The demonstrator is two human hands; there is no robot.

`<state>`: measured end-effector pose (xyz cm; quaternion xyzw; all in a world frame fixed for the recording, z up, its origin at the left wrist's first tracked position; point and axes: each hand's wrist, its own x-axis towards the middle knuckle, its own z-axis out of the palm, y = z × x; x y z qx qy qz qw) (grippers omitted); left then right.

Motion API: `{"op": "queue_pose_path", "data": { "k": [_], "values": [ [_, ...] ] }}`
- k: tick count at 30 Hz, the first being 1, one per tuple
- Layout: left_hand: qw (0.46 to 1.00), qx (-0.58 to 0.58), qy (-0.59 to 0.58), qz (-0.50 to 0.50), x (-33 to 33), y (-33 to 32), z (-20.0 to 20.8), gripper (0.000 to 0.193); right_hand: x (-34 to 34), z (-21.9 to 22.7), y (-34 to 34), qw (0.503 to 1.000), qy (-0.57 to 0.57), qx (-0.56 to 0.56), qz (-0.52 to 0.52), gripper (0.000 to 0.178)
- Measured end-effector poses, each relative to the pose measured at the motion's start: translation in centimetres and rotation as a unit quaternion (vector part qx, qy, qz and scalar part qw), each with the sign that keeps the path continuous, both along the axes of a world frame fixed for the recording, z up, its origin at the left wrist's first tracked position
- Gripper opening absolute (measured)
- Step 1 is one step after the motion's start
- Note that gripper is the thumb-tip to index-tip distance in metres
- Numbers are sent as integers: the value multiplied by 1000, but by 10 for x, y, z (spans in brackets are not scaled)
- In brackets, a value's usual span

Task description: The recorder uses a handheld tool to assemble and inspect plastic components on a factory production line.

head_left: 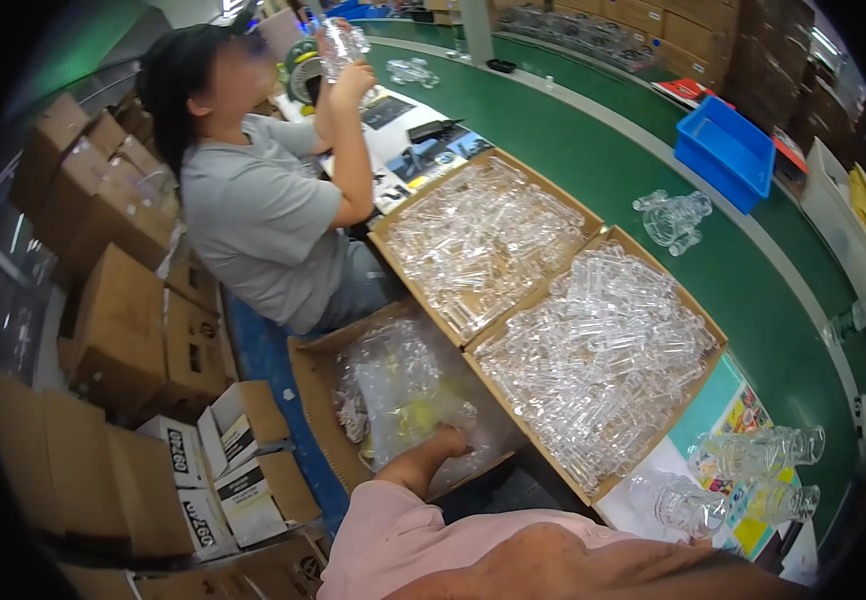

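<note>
Reaching down now, the left hand [450, 440] digs into the clear plastic bag [403, 395] inside the open carton [315, 385] beside the tray of clear tubes [593, 365]; its grip is hidden, and the right hand is out of sight

The clear plastic bag [408, 400] lies crumpled inside an open cardboard carton [318, 400] set low beside the work table. It appears to hold small yellowish and reddish items, though glare obscures them. The left hand [450, 440] reaches into it.
</note>
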<state>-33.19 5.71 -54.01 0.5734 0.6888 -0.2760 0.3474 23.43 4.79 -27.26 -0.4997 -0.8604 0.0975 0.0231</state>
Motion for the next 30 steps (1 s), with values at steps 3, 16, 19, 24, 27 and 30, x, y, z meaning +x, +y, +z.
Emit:
{"op": "queue_pose_path", "data": {
  "k": [3, 16, 19, 24, 27, 30],
  "values": [
    [999, 39, -11, -1, 7, -2, 19, 71, -2, -4, 9, 999, 7, 12, 32, 46],
    [977, 191, -81, 54, -30, -6, 84, 30, -21, 9, 21, 993, 98, 27, 53, 46],
    [955, 249, -68, 143, -17, 4, 137, 20, -21, 16, 20, 993, 98, 23, 58, 47],
    [848, 482, -44, 214, 11, 6, 201, 13, -1, -7, 20, 991, 93, 21, 95, 49],
    [823, 533, -103, 168, 40, 19, 199, 15, 29, -44, 25, 988, 62, 61, 130, 37],
    [832, 532, -109, 113, 62, 3, 218, 15, 24, -46, 32, 978, 69, 83, 179, 26]
  ]
}}
